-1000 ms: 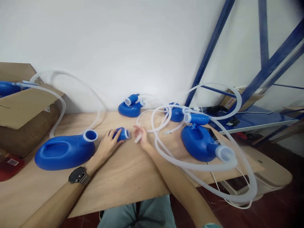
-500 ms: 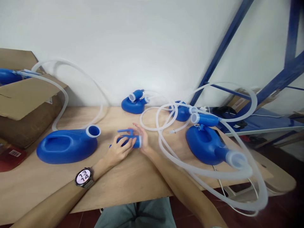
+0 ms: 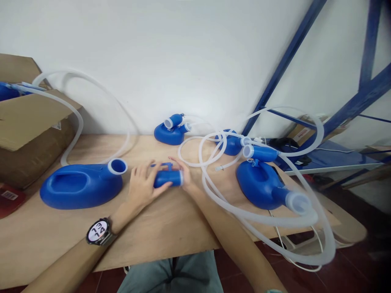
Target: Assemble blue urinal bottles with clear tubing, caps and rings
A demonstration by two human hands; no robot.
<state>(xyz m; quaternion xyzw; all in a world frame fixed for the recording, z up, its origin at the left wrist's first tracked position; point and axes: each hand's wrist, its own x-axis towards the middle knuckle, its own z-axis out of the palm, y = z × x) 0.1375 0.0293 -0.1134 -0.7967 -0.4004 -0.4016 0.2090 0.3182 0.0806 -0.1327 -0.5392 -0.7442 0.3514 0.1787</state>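
Note:
Between my hands, just above the wooden table, is a blue plastic funnel cup (image 3: 168,178) with a white rim on its right end and a thin blue clip arm (image 3: 163,165) along its far side. My left hand (image 3: 143,185) is closed round the narrow left end, thumb along the near side, hiding that tip. At the rim end, my right hand (image 3: 184,175) cups the piece from the right, its fingers partly hidden behind it. Left of my hands lies a blue urinal bottle (image 3: 80,186) with a white-ringed mouth.
A blue urinal bottle (image 3: 259,187) with a cup clipped on stands at right, among looped clear hoses (image 3: 210,191). Two more, a left bottle (image 3: 169,134) and a right bottle (image 3: 233,144), are near the wall. An opened cardboard box (image 3: 36,134) is at left, a blue metal rack (image 3: 284,61) at right.
My left hand has slid left along the funnel cup and its fingers have straightened, uncovering more of the cup's body. My right hand stays at the rim. The view has shifted slightly.

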